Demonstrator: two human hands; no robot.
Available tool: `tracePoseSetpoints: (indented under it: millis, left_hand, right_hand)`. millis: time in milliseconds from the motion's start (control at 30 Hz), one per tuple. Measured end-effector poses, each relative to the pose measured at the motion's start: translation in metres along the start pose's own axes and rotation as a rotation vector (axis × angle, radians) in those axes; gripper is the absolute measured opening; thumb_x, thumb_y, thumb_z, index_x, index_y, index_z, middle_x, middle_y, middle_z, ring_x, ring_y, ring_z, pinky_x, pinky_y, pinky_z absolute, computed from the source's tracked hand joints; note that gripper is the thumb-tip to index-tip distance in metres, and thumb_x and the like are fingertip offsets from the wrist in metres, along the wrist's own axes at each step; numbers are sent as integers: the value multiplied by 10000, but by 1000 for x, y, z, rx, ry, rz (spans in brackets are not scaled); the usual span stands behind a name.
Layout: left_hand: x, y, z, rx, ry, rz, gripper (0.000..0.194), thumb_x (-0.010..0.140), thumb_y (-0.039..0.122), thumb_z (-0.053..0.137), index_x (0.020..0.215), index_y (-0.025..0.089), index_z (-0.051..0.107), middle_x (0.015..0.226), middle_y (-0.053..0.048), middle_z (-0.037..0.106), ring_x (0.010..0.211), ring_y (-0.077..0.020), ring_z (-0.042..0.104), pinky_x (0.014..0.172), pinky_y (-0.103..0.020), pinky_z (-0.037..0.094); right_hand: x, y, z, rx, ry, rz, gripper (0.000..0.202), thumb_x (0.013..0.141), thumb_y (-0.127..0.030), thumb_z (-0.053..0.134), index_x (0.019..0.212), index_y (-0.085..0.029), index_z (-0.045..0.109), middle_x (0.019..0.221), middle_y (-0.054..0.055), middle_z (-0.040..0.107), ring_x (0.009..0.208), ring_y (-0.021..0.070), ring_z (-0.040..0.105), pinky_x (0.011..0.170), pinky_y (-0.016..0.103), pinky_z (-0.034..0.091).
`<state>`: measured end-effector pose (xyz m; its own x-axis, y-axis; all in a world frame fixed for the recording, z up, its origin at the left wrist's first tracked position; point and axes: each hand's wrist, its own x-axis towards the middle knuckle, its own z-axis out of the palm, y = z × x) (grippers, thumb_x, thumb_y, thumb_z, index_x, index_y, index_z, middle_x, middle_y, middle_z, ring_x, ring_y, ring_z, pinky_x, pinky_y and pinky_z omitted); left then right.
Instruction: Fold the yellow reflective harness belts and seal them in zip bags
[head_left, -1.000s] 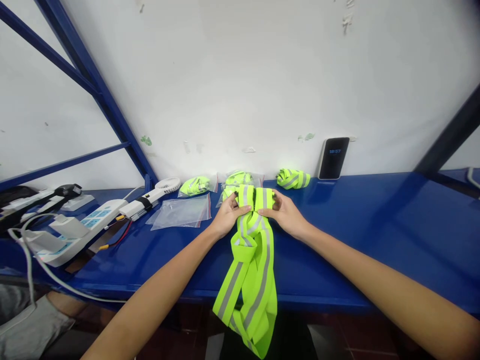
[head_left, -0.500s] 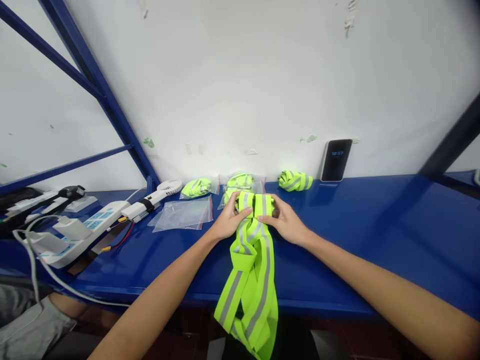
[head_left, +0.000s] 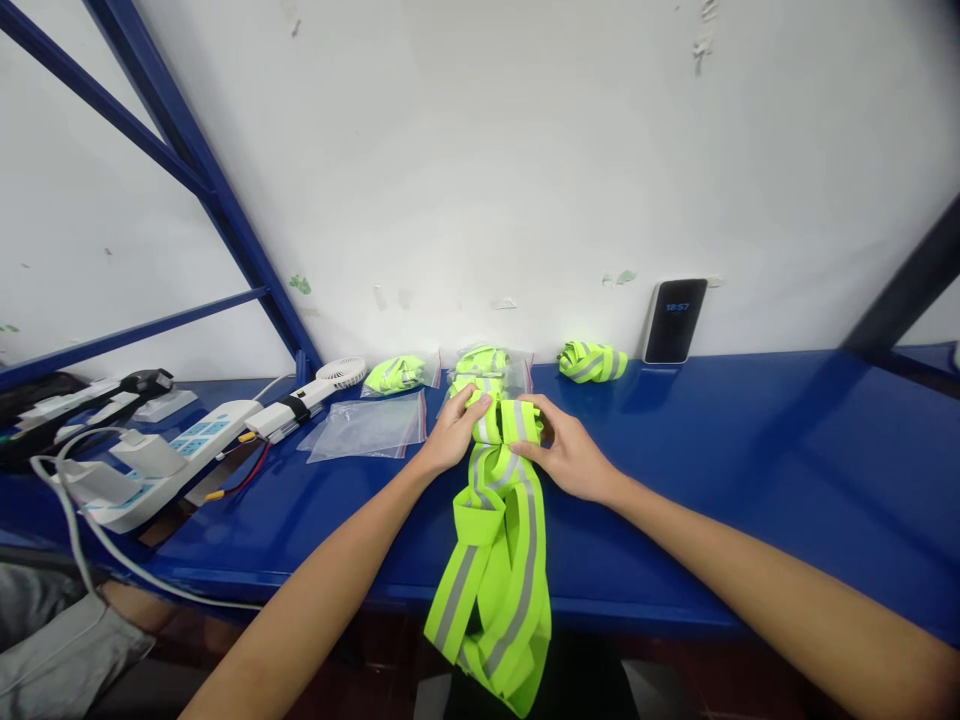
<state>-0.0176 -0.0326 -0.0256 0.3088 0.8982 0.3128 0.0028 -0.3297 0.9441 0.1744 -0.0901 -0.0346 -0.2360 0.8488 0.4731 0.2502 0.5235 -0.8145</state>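
Observation:
A neon yellow-green reflective strap (head_left: 517, 570) with grey stripes lies across the table and drapes over its front edge. Its far end is folded into two side-by-side bundles. My left hand (head_left: 454, 430) is closed on the left bundle, thumb on top. The right bundle is pinched in my right hand (head_left: 568, 450), fingers behind and thumb in front. Just beyond my hands, bagged straps (head_left: 480, 360) rest in clear zip bags. To the left are another bagged strap (head_left: 396, 374) and flat clear bags (head_left: 367, 427). A rolled strap (head_left: 592, 361) sits unbagged behind my right hand.
A phone (head_left: 674, 320) leans against the wall at the back right. On the left are a handheld fan (head_left: 340, 373), a power strip (head_left: 191, 450) with plugs and cables, and a blue metal frame (head_left: 202, 190). A person's leg (head_left: 71, 640) shows below the table.
My hands and the folded bundles have shifted slightly toward me. The left bundle is now turned at an angle, while the hanging loops have moved a little left.

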Motion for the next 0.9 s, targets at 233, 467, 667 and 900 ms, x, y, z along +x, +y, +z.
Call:
tracePoseSetpoints:
  millis: [233,467,667,900]
  left_hand:
    - [0,-5,3,-268,-107,-216,323,745,464,679,874,198,549,754,19,558,604,-119,539,551,-236,452]
    - [0,-11,4,-190,-70,-210,460,761,525,701,1082,226,561,760,17,632,606,-129,601,573,-242,483]
    - [-3,-5,8,-414,-139,-175,524,735,392,770,1166,183,558,1022,-80,701,910,-213,680,812,-324,532]
    - [-8,2,7,-323,-173,-298,662,670,252,822,1244,246,492,1074,-58,651,849,-187,677,659,-267,556]
  right_hand:
    - [-1,-14,-2,-86,-17,-152,376,797,-176,624,1153,-263,540,1336,65,562,1245,289,516,1026,399,380]
    - [3,-1,2,56,52,32,323,754,-200,661,1032,-248,502,921,-5,605,867,210,588,776,315,470]
    - [9,0,1,203,120,53,401,741,-213,677,1097,-257,497,906,-8,587,832,197,578,744,297,475]
    - [12,4,-1,172,220,91,361,716,-218,686,1053,-217,557,891,-2,607,803,191,587,727,302,483]
